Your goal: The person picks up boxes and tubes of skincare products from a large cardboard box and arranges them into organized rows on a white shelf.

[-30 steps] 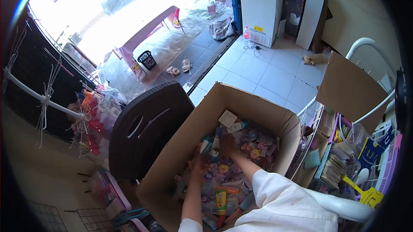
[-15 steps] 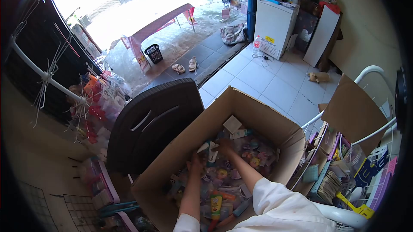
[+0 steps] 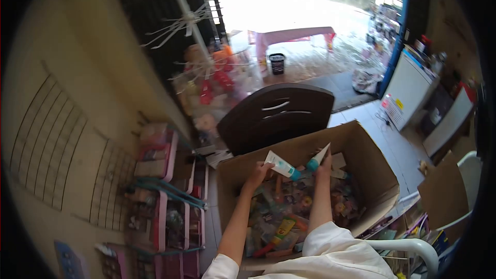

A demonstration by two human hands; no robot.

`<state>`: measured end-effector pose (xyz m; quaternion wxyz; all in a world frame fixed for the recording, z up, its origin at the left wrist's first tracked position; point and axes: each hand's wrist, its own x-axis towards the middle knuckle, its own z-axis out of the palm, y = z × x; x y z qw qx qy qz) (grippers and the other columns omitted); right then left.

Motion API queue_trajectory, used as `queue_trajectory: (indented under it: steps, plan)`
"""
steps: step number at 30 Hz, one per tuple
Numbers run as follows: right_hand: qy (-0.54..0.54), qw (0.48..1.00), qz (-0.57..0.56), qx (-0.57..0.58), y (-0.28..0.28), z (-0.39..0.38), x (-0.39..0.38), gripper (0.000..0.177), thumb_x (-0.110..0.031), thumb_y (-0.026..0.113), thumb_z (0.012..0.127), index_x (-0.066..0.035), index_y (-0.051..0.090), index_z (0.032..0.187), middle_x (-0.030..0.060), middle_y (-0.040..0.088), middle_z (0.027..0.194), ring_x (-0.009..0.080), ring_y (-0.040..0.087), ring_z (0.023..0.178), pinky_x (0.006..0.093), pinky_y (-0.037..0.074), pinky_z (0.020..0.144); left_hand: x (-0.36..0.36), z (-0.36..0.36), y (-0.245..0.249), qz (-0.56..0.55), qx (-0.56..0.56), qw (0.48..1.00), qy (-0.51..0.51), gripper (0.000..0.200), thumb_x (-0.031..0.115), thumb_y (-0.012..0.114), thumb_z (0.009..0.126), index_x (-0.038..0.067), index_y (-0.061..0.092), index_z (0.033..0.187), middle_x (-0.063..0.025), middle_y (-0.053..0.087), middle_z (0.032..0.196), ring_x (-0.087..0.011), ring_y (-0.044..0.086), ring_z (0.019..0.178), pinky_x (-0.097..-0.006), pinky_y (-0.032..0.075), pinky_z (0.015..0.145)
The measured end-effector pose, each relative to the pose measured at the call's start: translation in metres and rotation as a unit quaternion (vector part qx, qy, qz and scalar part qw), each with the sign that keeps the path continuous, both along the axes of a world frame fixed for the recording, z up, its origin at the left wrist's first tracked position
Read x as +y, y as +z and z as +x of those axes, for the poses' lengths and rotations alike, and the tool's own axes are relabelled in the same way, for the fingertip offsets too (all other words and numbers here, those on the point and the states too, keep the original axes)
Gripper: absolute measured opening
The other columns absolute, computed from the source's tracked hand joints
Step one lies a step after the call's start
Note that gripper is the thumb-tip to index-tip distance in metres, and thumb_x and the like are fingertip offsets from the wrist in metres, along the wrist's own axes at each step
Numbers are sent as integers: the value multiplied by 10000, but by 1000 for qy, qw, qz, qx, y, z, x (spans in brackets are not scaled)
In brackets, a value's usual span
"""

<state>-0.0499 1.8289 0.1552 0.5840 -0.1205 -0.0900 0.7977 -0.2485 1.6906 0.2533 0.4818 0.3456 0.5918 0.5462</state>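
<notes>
- A white, glossy tube [image 3: 282,165] with a teal cap is gripped near its flat end by the fingers of the left hand [image 3: 260,171]; it is tilted, cap down, and its printed text is too small to be read.
- A second tube [image 3: 321,156], also white with a teal cap, is gripped by the closed fingers of the right hand [image 3: 324,166], cap down and toward the first.
- Both tubes are held apart, above an open cardboard box [image 3: 380,162] with plain brown walls.
- Small items, many in clear plastic, are jumbled inside; among them a yellow-and-green tube [image 3: 283,229] is seen, its lettering blurred.
- Beside the box, a dark chair back [image 3: 276,118] with curved slots is seen.
- Pale tiles are laid on the floor [image 3: 366,129]; a yellow label, unreadable, is stuck on a white freezer [image 3: 408,90].
- Outside the doorway, a table [image 3: 294,35] is covered in pink cloth.
</notes>
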Motion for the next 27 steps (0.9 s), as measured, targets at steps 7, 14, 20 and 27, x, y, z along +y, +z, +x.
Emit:
queue_trajectory:
  steps: [7,14,20,27]
  plan:
    - [298,921,112,224,197,-132,-137,468,-419,530,760,9,461,940,60,414,678,133,386,528,260,340,537,-238,-62,116,375,-193,869,260,398,221,450,703,-50,481,993,-208,533,1022,-292,521,965,-342,428,833]
    - [518,815,161,204,256,-234,-397,417,-315,459,830,7,425,1094,70,486,828,143,444,655,265,393,605,-542,-21,145,502,-120,599,612,390,312,458,765,-5,466,992,-173,551,954,-294,531,933,-376,452,792]
    - [736,666,-54,111,160,-298,-681,459,-315,508,793,-20,429,1136,72,548,889,185,502,741,312,426,699,-752,72,112,491,-91,454,738,415,353,495,768,15,465,1007,-147,552,909,-257,557,855,-382,466,736]
    - [919,378,-103,32,119,-241,-976,243,-195,543,730,-8,522,883,105,559,821,222,524,755,373,410,746,-895,185,73,498,19,212,841,324,301,444,830,32,407,1008,-119,515,818,-194,521,650,-333,466,515]
